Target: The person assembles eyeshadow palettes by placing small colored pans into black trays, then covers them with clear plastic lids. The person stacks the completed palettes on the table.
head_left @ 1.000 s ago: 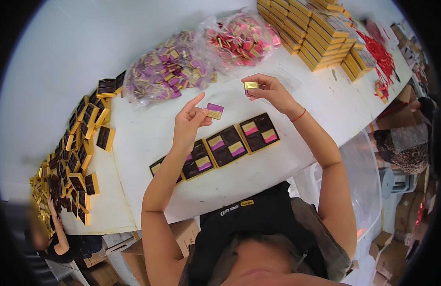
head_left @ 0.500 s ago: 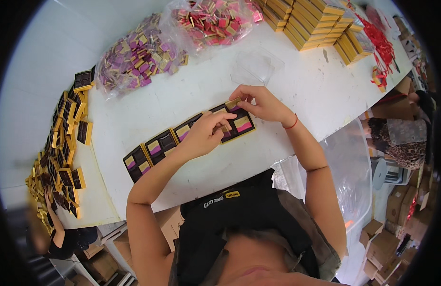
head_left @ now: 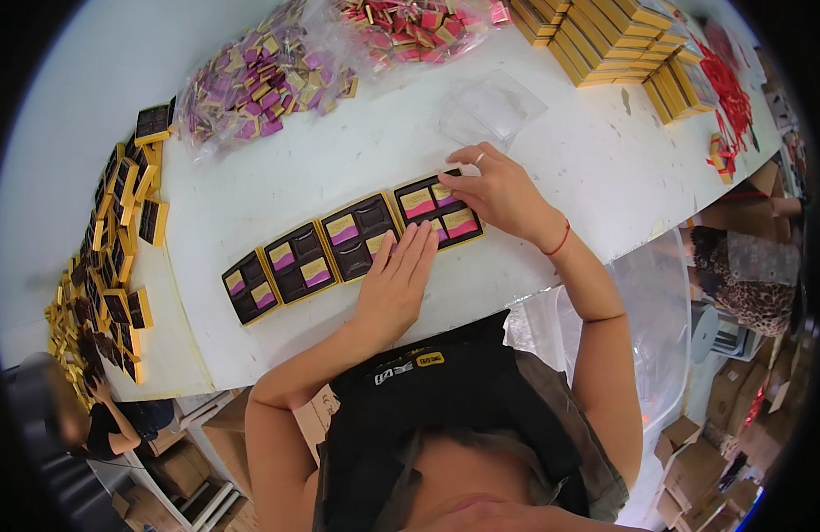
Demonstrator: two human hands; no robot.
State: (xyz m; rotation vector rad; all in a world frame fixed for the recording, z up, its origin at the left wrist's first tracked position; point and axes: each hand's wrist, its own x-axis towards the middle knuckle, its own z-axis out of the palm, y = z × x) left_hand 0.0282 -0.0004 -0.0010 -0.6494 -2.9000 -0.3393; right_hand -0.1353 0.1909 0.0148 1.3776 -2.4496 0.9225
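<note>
The 1 o'clock sweet [head_left: 443, 195] in the box [head_left: 418, 184] at the 2 o'clock end could sit crooked if the right hand [head_left: 506, 190], grip slightly parted over it, drags it, or the left hand [head_left: 395, 288], flat and grasping nothing, shoves the box.

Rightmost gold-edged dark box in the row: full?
Full: the box has two pink-gold wrapped squares and two purple-gold wrapped squares filling all corners; left hand partly hides one.
</note>
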